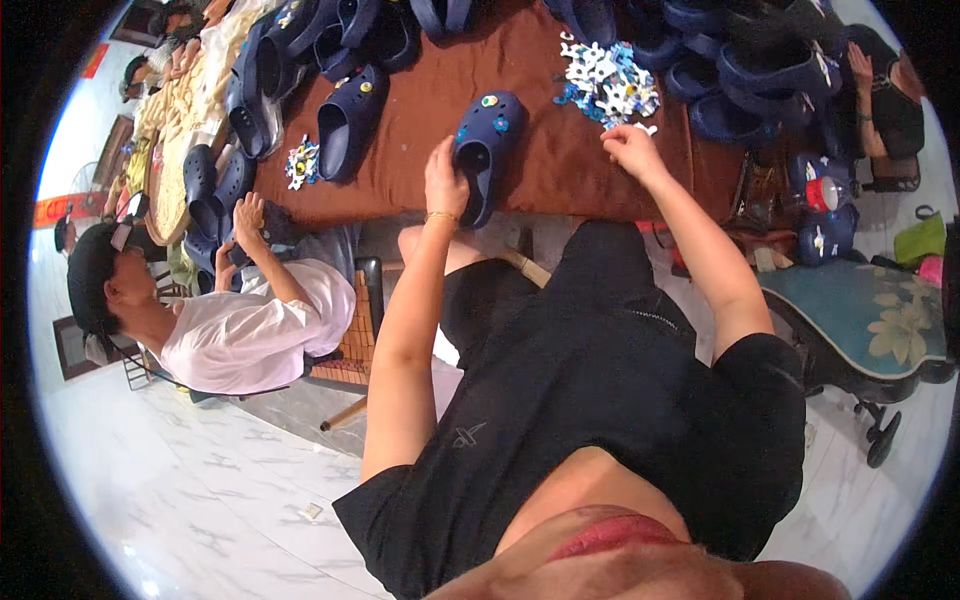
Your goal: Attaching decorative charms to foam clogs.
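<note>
A navy clog lies at the table's near edge, toe pointing away, with a few small coloured charms on its upper. My left hand is closed on the left side of its heel opening. My right hand is held at the near edge of a loose pile of white and blue shoe charms. Its thumb and fingers are pinched together; whatever is between them is too small to tell.
A brown cloth covers the table. More navy clogs stand left, and others are heaped at the right. A smaller charm pile lies left. A co-worker sits at my left; a teal-seated chair stands right.
</note>
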`<state>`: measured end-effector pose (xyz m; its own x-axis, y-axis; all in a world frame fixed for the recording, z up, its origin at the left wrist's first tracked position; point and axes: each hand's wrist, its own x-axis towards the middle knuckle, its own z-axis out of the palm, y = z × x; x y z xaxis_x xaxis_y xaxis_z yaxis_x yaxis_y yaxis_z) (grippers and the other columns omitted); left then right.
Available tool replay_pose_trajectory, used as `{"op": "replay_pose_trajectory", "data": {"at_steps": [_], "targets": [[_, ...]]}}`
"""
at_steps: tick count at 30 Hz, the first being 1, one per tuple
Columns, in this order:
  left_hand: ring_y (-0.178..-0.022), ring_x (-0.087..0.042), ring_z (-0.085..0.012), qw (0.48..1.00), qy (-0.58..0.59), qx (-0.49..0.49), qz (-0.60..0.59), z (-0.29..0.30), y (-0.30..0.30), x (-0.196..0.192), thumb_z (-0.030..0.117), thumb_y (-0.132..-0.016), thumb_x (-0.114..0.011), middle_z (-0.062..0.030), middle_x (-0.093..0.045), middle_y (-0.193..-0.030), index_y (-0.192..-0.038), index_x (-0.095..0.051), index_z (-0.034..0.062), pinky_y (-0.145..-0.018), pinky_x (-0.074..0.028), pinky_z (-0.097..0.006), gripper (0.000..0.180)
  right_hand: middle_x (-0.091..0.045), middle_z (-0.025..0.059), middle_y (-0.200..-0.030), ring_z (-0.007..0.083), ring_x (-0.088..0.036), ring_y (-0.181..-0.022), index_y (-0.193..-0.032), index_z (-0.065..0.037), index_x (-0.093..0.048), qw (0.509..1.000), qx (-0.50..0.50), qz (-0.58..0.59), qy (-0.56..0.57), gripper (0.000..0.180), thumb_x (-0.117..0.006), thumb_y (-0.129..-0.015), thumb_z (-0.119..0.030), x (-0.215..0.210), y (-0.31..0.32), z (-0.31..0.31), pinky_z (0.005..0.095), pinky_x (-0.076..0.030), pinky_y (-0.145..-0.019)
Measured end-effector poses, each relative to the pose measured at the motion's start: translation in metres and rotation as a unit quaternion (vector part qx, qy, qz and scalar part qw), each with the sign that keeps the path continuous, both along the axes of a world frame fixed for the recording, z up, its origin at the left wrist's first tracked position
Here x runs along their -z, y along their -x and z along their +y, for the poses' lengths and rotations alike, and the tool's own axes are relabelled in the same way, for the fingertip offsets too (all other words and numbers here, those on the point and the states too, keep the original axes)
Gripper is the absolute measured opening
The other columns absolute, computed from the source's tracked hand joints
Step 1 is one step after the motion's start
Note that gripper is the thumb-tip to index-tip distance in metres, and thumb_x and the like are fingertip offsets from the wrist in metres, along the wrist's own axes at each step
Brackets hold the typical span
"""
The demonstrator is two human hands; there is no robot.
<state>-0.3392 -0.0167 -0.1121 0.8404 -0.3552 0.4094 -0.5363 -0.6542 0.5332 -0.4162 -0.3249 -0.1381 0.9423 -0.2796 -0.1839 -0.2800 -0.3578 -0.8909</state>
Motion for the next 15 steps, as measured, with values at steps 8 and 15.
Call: {"op": "replay_pose_trajectory", "data": {"at_steps": [8, 15], "targets": [[-0.089, -0.051, -0.0326, 0.989, -0.019, 0.124, -0.073, -0.005, 0.022, 0.001, -0.005, -0.067, -0.046, -0.0157, -0.055, -0.092, -0.093, -0.054, 0.0034, -0.078, -0.041, -0.04, 0.029, -0.06, 0.0129, -0.071, 0.0144, -0.059, -0.061, -0.088, -0.003, -0.059, 0.974, 0.041, -0.061, 0.213, 0.023, -0.057, -0.073, -0.02, 0.038, -0.004, -0.027, 0.0295, -0.045, -0.054], [-0.093, -0.049, -0.0373, 0.99, -0.068, 0.108, 0.054, -0.015, -0.005, 0.023, 0.0, -0.071, -0.042, -0.0216, -0.051, -0.099, -0.103, -0.048, 0.0013, -0.081, -0.04, -0.041, 0.032, -0.057, 0.0142, -0.1, 0.0116, -0.049, -0.056, -0.113, 0.005, -0.043, 0.536, 0.047, -0.264, -0.8, 0.067, -0.034, -0.083, -0.054, 0.013, -0.001, -0.072, 0.0173, -0.033, -0.037]]}}
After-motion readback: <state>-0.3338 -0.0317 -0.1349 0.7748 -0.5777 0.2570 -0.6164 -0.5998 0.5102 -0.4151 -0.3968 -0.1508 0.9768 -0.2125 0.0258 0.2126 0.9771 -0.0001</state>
